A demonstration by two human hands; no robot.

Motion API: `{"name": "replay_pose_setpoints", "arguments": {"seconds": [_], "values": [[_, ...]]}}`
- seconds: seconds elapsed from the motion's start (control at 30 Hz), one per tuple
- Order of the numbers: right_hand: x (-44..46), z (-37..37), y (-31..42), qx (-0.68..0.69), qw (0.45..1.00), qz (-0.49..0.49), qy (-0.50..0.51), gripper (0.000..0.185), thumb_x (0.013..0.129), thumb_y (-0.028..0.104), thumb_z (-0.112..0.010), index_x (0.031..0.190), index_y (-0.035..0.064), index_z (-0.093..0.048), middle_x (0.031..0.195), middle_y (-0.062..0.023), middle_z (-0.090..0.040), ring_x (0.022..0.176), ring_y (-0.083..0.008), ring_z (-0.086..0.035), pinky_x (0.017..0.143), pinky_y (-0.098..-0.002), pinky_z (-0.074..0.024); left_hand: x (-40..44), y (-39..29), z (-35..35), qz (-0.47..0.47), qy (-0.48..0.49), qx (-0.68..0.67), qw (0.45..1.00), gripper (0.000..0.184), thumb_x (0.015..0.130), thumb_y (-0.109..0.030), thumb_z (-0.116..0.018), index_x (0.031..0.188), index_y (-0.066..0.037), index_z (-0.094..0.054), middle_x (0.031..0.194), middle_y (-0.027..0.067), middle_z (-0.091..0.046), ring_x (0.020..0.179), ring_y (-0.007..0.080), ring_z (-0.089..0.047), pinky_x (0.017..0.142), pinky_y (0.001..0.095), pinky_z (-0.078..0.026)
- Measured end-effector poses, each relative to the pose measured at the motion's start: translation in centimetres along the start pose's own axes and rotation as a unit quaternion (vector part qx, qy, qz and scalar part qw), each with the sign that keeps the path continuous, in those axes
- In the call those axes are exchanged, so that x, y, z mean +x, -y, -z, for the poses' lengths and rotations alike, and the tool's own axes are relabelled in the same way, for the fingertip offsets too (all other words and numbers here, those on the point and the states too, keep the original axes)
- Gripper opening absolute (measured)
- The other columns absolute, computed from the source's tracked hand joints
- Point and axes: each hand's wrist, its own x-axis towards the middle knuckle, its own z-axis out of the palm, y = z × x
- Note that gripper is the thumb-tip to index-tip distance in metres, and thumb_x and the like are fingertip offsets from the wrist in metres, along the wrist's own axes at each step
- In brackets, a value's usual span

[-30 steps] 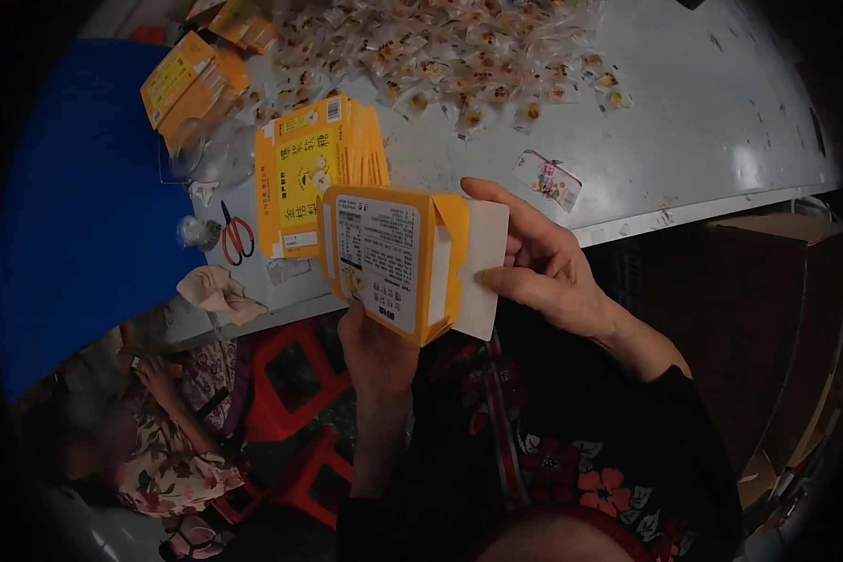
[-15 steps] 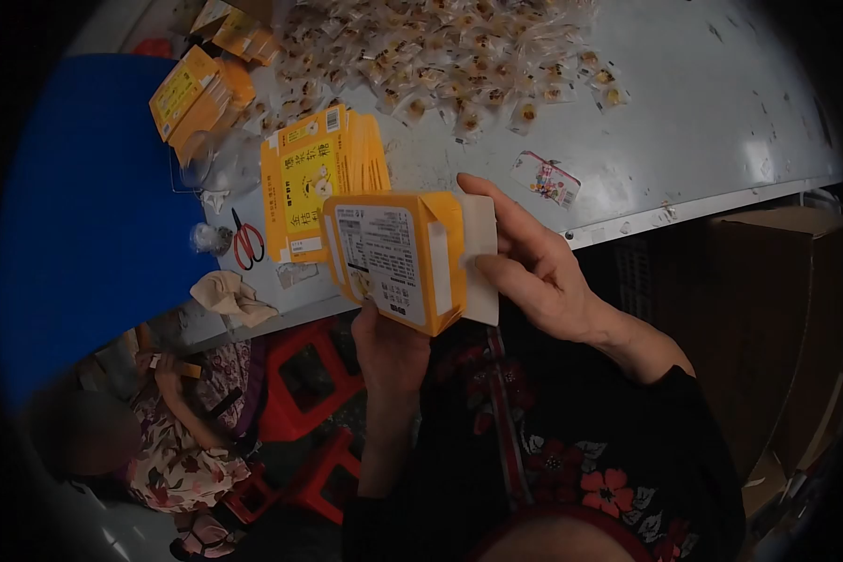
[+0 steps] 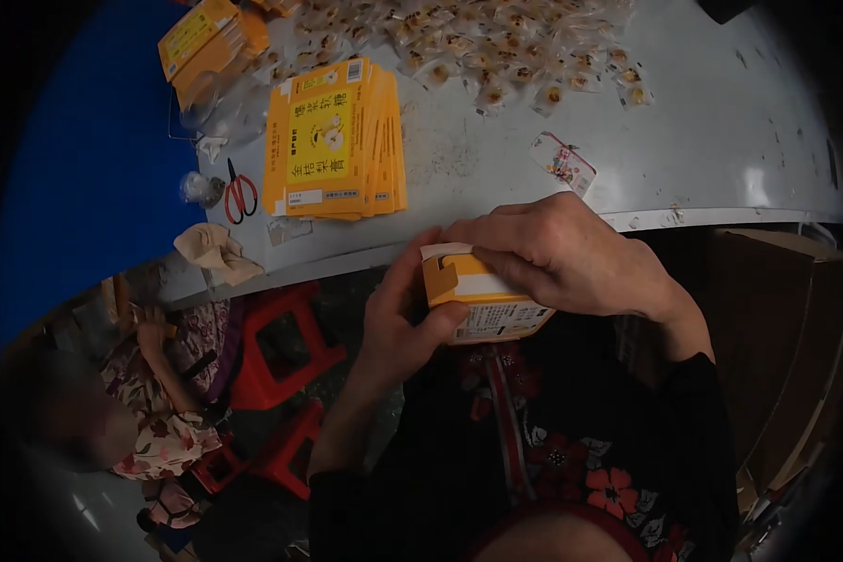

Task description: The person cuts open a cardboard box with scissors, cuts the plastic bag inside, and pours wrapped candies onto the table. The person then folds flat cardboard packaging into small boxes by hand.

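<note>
A yellow carton (image 3: 501,317) with printed text on its side is held in front of my chest, over the table's near edge. My left hand (image 3: 403,314) grips the carton's left end, thumb on the lower front edge. Over the top bends my right hand (image 3: 576,258), its fingers closed on the upper edge by a pale flap; the fingertips are partly hidden. Beyond my hands lies a stack of flat yellow cartons (image 3: 332,140) with Chinese lettering.
Small wrapped candies (image 3: 506,47) spread across the table's far side. Red-handled scissors (image 3: 241,195), a beige cloth (image 3: 217,253) and a printed card (image 3: 564,162) lie nearby. Red stools (image 3: 286,361) and another person (image 3: 164,403) are at lower left; a cardboard box (image 3: 787,328) stands right.
The carton has turned in my hands and come nearer my body, toward the right. My right hand has moved from the raised end flap to over the top. The view has shifted slightly.
</note>
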Motion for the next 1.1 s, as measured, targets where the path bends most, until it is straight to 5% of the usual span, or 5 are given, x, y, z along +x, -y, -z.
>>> {"name": "replay_pose_setpoints", "arguments": {"seconds": [0.17,0.3,0.7,0.9,1.1], "values": [[-1.3,-0.6,-1.1,-0.065,0.976,0.143,-0.148,0.029,0.075,0.014,-0.066,0.102,0.0039,-0.062,0.102,-0.0128,-0.058,0.096,-0.0287,-0.058,0.077,-0.0377,-0.0497,-0.4,1.3,-0.6,0.002,0.006,-0.058,0.998,0.054,0.084,-0.008,-0.053,0.131,0.003,-0.030,0.119,0.0155,-0.048,0.108,0.0190,-0.050,0.093,0.0324,-0.041],[-2.1,-1.8,-0.6,-0.198,0.976,0.014,-0.087,0.041,0.071,0.032,-0.071,0.098,0.0023,-0.063,0.105,-0.0167,-0.056,0.103,-0.0328,-0.054,0.082,-0.0403,-0.0476,-0.4,1.1,-0.5,0.025,0.015,-0.072,0.997,0.050,0.084,-0.007,-0.051,0.128,0.004,-0.032,0.117,0.0155,-0.049,0.107,0.0178,-0.050,0.092,0.0319,-0.041],[-1.3,-3.8,-0.5,0.217,0.965,-0.122,-0.083,0.032,0.066,0.021,-0.077,0.075,0.0059,-0.051,0.127,-0.0157,-0.041,0.119,-0.0313,-0.041,0.090,-0.0375,-0.0429,-1.2,1.7,0.3,0.028,-0.028,-0.101,0.994,0.039,0.086,-0.009,-0.049,0.121,0.005,-0.037,0.106,0.0106,-0.051,0.096,0.0125,-0.050,0.084,0.0267,-0.042],[-1.5,-4.2,-2.2,0.120,0.984,0.111,-0.064,0.023,0.072,0.019,-0.073,0.080,0.0054,-0.056,0.132,-0.0202,-0.037,0.125,-0.0361,-0.035,0.097,-0.0449,-0.0343,-1.1,2.5,0.4,-0.007,-0.119,-0.114,0.986,0.033,0.088,-0.006,-0.044,0.119,0.001,-0.039,0.110,0.0114,-0.049,0.097,0.0137,-0.051,0.083,0.0260,-0.043],[-1.2,-4.8,-2.2,0.144,0.984,0.059,-0.083,0.023,0.075,0.017,-0.070,0.090,0.0049,-0.058,0.131,-0.0199,-0.036,0.125,-0.0349,-0.033,0.095,-0.0404,-0.0376,-1.1,3.3,0.9,-0.085,-0.110,-0.107,0.984,0.031,0.087,-0.004,-0.046,0.117,0.002,-0.042,0.122,0.0141,-0.039,0.104,0.0183,-0.050,0.088,0.0288,-0.042]]}}
